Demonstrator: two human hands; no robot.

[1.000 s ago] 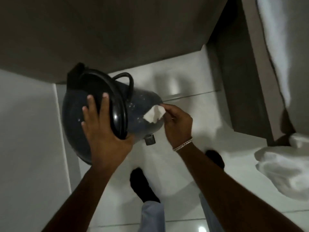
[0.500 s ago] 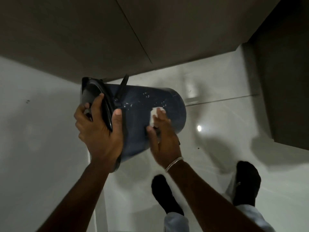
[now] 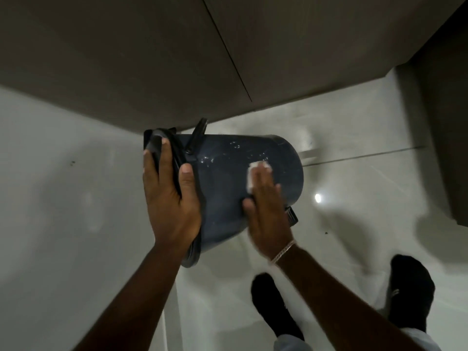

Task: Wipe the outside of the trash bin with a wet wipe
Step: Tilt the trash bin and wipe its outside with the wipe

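1. Head view: we look down past both forearms at a dark blue trash bin [image 3: 228, 178] held off the white tiled floor [image 3: 354, 153], tipped on its side with its base pointing right and its lidded top pointing left.
2. Our left hand [image 3: 169, 198] grips the top end of the bin. The fingers [image 3: 163, 158] lie over the black lid [image 3: 154, 148] and the thumb [image 3: 187, 173] presses on the blue wall just past the rim, so the hand is closed around the rim.
3. Our right hand [image 3: 266, 214] lies flat and spread against the outside wall of the bin, near its base end. It holds nothing by curling; the palm and fingers press a white wet wipe [image 3: 255, 173] onto the wall.
4. The wipe shows only as a small folded patch above and to the left of the fingertips; the rest is hidden under the hand.
5. A thin black carry handle [image 3: 196, 135] sticks up from the bin just beside the lid.
6. A small dark pedal [image 3: 292, 216] juts from the bin's lower edge, just beside the right hand.
7. A bracelet [image 3: 283, 253] sits on the right wrist.
8. Two feet in black socks [image 3: 410, 290] stand on the floor below the bin.
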